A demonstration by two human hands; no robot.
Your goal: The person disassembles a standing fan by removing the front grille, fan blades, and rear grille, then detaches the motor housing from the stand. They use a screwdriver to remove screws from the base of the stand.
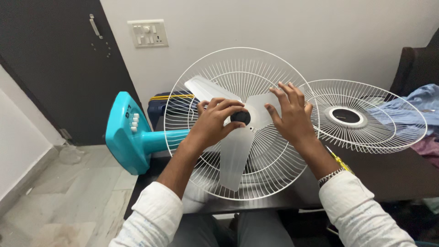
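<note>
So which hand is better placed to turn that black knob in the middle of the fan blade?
Probably the left hand: its fingers already wrap the black knob. The right hand lies flat on the translucent blade, apparently steadying it.

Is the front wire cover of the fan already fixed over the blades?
No, the loose wire cover lies on the table to the right, and both hands touch the bare blades.

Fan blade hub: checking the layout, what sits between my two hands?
The black hub cap on the translucent blade lies between left hand and right hand, head view.
</note>
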